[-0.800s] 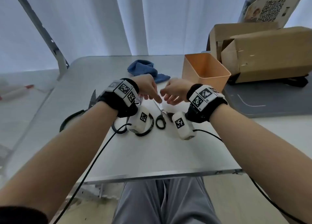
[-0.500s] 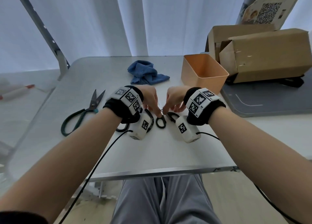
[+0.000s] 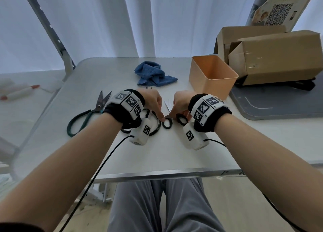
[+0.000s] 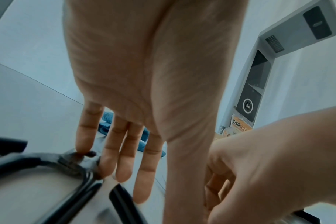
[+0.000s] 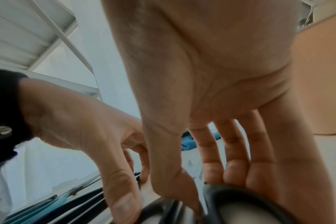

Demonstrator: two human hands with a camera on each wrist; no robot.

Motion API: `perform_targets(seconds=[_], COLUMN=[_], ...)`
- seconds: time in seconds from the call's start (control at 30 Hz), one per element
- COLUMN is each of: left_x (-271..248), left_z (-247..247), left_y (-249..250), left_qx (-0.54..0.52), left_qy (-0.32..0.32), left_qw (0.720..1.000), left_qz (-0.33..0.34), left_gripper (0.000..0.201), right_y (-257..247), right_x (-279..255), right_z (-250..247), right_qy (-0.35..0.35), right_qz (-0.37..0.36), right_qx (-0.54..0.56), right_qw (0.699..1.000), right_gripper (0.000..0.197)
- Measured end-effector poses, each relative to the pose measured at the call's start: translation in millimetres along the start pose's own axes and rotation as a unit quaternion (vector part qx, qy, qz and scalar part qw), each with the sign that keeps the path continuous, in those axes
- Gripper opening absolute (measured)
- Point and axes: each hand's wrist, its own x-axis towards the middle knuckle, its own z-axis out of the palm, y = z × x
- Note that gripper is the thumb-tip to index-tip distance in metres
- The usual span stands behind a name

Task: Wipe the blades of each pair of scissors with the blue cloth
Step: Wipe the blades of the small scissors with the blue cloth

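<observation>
Both hands down at the middle of the grey bench (image 3: pixel 83 84), over a small pair of black-handled scissors (image 3: pixel 167 123) lying flat with blades pointing away. Left hand (image 3: pixel 153 100) with thumb tip pressed at the left finger ring; in the left wrist view its fingers (image 4: pixel 123 159) long and nearly straight, spread downward, tips touching the pivot area of a second, larger pair of black-handled scissors (image 4: pixel 67 165) just to the left. Right hand (image 3: pixel 180 101) with thumb down between the two small rings and fingers (image 5: pixel 234 166) loosely bent, tips resting on the rim of the right ring; not clearly closed round it, so more a touch than a grip. Small scissors' blades slightly parted, showing between the two hands. Further left on the bench, well apart from the hands, green-handled scissors (image 3: pixel 87 115), blades open and pointing away. Blue cloth (image 3: pixel 152 74) crumpled near the far edge of the bench, beyond the hands, touched by neither. Orange bin (image 3: pixel 212 76) standing upright to the right of the cloth, cardboard boxes (image 3: pixel 279 56) behind it on a neighbouring surface.
</observation>
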Motion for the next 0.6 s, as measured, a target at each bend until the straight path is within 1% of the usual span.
perform_targets(seconds=[0.1, 0.2, 0.27, 0.3, 0.33, 0.4, 0.43, 0.5, 0.6], left_x=[-1.2, -0.7, -0.1, 0.2, 0.4, 0.5, 0.6, 0.5, 0.3], left_z=[-1.3, -2.0, -2.6, -3.2, -3.4, -5.4, -6.6, -9.4, -14.4], left_y=[-6.1, -15.2, -21.4, -24.3, -27.2, -31.8, -33.8, -37.6, -44.7], left_qx=[-0.004, -0.008, -0.009, -0.011, -0.012, -0.011, -0.013, -0.015, -0.018], left_qy=[0.018, 0.030, 0.034, 0.037, 0.038, 0.037, 0.035, 0.032, 0.031], left_qw=[1.000, 0.999, 0.999, 0.999, 0.999, 0.999, 0.999, 0.999, 0.999], left_qz=[0.009, 0.014, 0.013, 0.013, 0.012, 0.013, 0.012, 0.007, -0.004], left_gripper=[0.047, 0.047, 0.049, 0.049, 0.049, 0.047, 0.047, 0.048, 0.051], right_y=[-1.6, -2.2, -1.0, -0.4, 0.1, 1.2, 2.1, 3.2, 2.0], right_x=[3.1, 7.6, 10.3, 11.3, 11.7, 10.8, 10.2, 11.6, 15.7], right_z=[1.6, 1.2, -0.2, -0.9, -1.1, -2.8, -4.0, -8.0, -17.0], right_qy=[-0.001, 0.005, 0.011, 0.004, -0.014, -0.053, -0.065, -0.072, -0.070], right_qz=[-0.003, -0.006, -0.010, -0.014, -0.019, -0.028, -0.033, -0.047, -0.072], right_qx=[0.010, 0.034, 0.069, 0.111, 0.171, 0.296, 0.339, 0.391, 0.441], right_qw=[1.000, 0.999, 0.997, 0.994, 0.985, 0.953, 0.938, 0.917, 0.892], right_gripper=[0.033, 0.032, 0.033, 0.031, 0.028, 0.020, 0.018, 0.014, 0.013])
